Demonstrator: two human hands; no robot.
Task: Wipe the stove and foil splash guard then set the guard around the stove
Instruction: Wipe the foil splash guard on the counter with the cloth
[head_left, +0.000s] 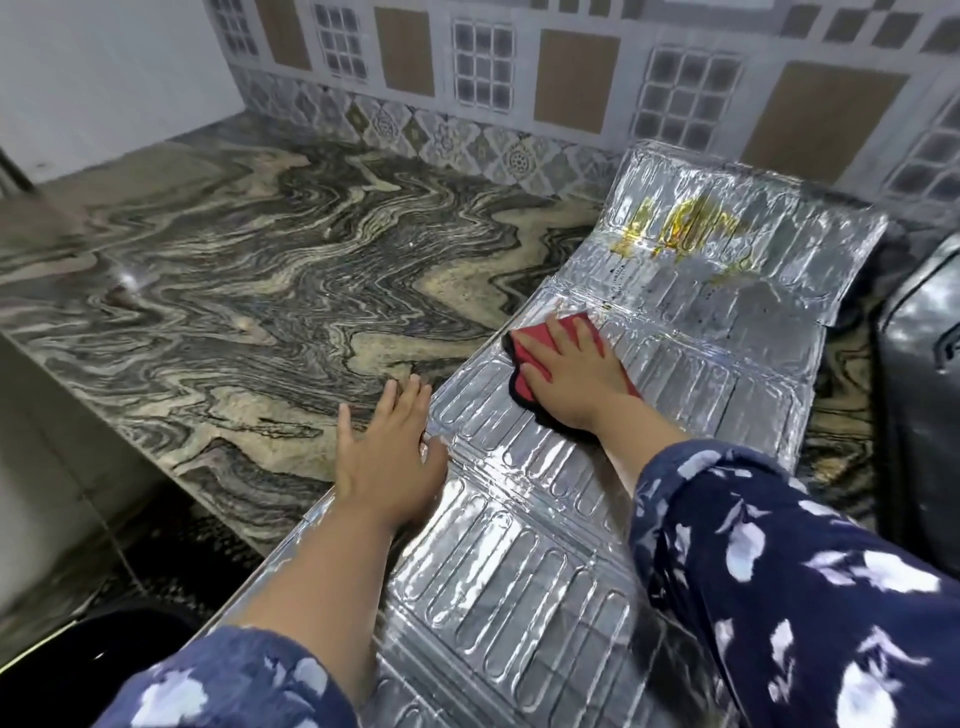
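Observation:
The silver foil splash guard (691, 374) lies unfolded flat on the marble counter, running from the near edge toward the tiled wall, with yellow-brown stains on its far panel. My right hand (569, 374) presses flat on a red cloth (524, 358) against the guard's middle panel. My left hand (387, 447) rests palm down with fingers spread, partly on the guard's left edge and partly on the counter. A dark grey curved body at the right frame edge may be the stove (919, 332); only a slice of it shows.
The swirled grey-and-beige marble counter (249, 291) stretches to the left of the guard. A patterned tile wall (467, 67) backs it. The counter's front edge drops off at the lower left, with a dark floor below.

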